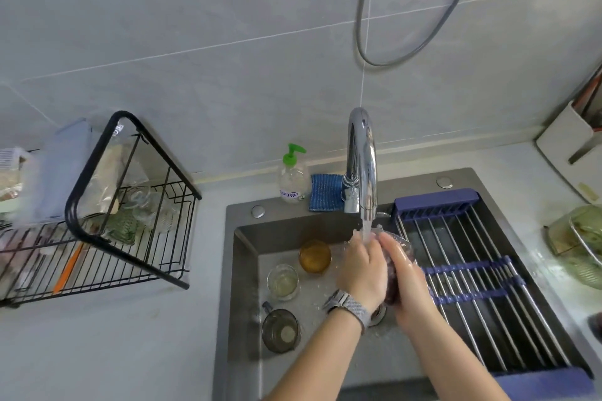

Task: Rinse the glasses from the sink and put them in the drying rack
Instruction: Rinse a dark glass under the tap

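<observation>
Both hands hold a purple-tinted glass [392,277] under the running faucet [362,159] over the sink [247,270]. My right hand [405,277] grips the glass from the right side. My left hand [360,270], with a watch on the wrist, wraps round its left side, in the water stream. On the sink floor stand an amber glass [314,255], a clear glass [282,281] and a grey handled glass [280,330]. The black wire drying rack [130,231] stands on the counter at the left, with several clear and green glasses in it.
A blue roll-up rack [482,286] covers the sink's right half. A green-pump soap bottle [292,177] and a blue cloth [325,192] sit behind the sink. A green glass bowl [580,244] stands at the right edge. A grey cable hangs on the wall.
</observation>
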`<move>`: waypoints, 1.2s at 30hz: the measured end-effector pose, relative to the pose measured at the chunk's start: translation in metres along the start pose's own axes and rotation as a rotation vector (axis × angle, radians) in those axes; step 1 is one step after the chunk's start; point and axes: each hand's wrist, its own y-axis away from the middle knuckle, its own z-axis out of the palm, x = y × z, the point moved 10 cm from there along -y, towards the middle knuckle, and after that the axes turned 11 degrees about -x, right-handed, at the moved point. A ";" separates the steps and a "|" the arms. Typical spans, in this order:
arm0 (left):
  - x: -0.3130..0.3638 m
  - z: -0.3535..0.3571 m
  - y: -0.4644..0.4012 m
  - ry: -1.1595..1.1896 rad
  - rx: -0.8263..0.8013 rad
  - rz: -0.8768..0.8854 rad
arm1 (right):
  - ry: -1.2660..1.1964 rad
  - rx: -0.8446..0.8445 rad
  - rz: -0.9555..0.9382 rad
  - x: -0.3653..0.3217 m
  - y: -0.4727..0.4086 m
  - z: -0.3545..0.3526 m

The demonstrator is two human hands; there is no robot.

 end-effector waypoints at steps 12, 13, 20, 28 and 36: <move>-0.042 0.004 -0.012 0.315 -0.105 -0.187 | 0.074 -0.095 0.031 0.003 -0.002 0.011; -0.032 0.006 -0.011 0.236 -0.119 -0.088 | 0.050 -0.113 0.039 0.003 -0.003 0.010; -0.048 0.005 -0.011 0.499 -0.276 -0.153 | 0.127 -0.226 0.056 0.003 0.006 0.019; -0.033 -0.017 -0.007 0.419 0.024 -0.019 | 0.322 -0.012 -0.012 0.003 0.013 0.018; -0.035 0.002 -0.004 0.385 -0.097 -0.006 | -0.069 -0.119 0.087 0.014 0.007 0.017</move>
